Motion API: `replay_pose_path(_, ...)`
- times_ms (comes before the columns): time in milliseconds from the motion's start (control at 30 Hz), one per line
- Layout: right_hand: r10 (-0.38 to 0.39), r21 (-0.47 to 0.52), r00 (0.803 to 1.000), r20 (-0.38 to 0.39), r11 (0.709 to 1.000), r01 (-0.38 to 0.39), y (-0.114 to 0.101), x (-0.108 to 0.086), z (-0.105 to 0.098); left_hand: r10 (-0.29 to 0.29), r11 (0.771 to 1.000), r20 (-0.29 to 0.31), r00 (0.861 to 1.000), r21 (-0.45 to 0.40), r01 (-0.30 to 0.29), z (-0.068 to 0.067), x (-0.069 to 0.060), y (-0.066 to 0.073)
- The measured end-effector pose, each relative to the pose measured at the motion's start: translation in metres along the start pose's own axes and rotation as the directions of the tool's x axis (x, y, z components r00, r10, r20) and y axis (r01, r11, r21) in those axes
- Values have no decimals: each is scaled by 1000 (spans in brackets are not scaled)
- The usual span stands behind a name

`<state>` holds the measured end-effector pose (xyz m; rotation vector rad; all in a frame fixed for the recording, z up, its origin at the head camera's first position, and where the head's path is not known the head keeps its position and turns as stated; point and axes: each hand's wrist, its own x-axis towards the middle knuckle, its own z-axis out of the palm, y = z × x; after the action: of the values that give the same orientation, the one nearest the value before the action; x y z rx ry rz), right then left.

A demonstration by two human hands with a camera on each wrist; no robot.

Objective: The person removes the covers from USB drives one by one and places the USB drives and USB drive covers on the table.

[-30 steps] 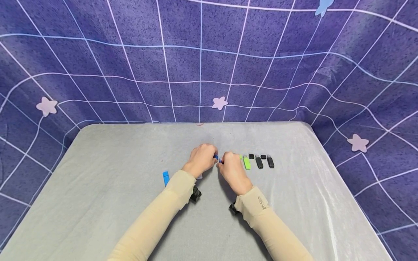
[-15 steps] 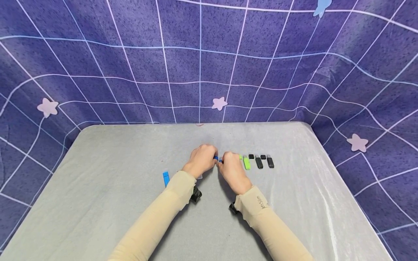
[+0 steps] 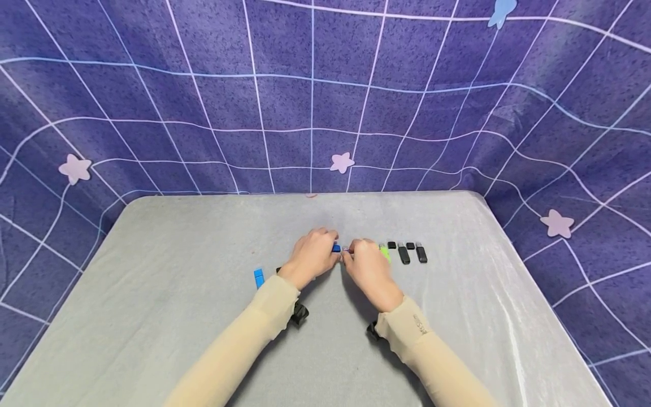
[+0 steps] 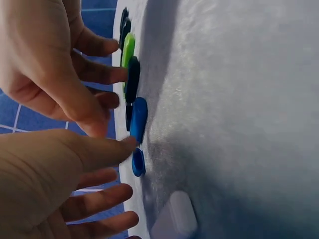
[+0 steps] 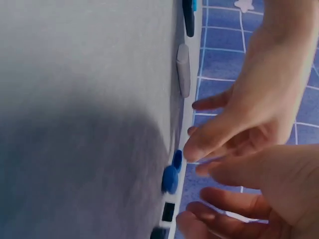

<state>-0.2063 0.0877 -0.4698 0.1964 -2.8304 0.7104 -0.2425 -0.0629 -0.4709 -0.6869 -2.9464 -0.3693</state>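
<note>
A blue USB stick (image 4: 139, 117) and its separate blue cap (image 4: 138, 162) lie end to end on the cloth, with a small gap between them. My left hand (image 3: 313, 254) is over the cap, its fingers loosely extended; in the left wrist view the thumb tip is close to the gap, and touching cannot be told. Just to the right, my right hand (image 3: 367, 265) hovers by the stick with fingers spread and nothing held. Beyond the blue stick lie a dark USB stick (image 4: 132, 79) and a green USB stick (image 3: 385, 254), partly hidden in the head view.
Two black USB sticks (image 3: 404, 254) with black caps (image 3: 391, 245) stand in a row to the right. Left of my hands lie a light blue USB stick (image 3: 259, 277) and a whitish USB stick (image 5: 183, 72). A purple curtain (image 3: 285, 102) hangs behind the grey-clothed table (image 3: 193, 237).
Both hands have loosened from the blue cap and stick and drawn slightly apart, leaving the pieces on the cloth. The right hand has shifted right, covering more of the green stick.
</note>
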Motion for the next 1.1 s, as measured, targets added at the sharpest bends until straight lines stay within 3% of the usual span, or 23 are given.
replay_pose_path(100,-99,5,994,-52,995,99,7,-8,-6,36,999,-27,999,6,-36,-1,-12,-2)
replay_pose_path(233,-252,21,962,-103,967,255,19,-19,-12,42,999,-5,999,12,-42,-3,-30,-4)
replay_pose_path(367,-334,7,937,-102,942,336,32,-31,-20,42,999,4,999,10,-42,-6,-50,-5)
replay_pose_path(667,-371,-62,928,-38,928,369,47,-54,-38,22,999,-87,996,-43,-26,-14,-91,-5)
replay_pose_path(900,-344,-118,938,41,931,346,47,-72,-40,-32,999,-95,995,-42,28,-15,-123,-7)
replay_pose_path(1100,-351,-139,926,141,919,370,47,-83,-38,-61,998,-80,995,-25,59,-17,-150,-10)
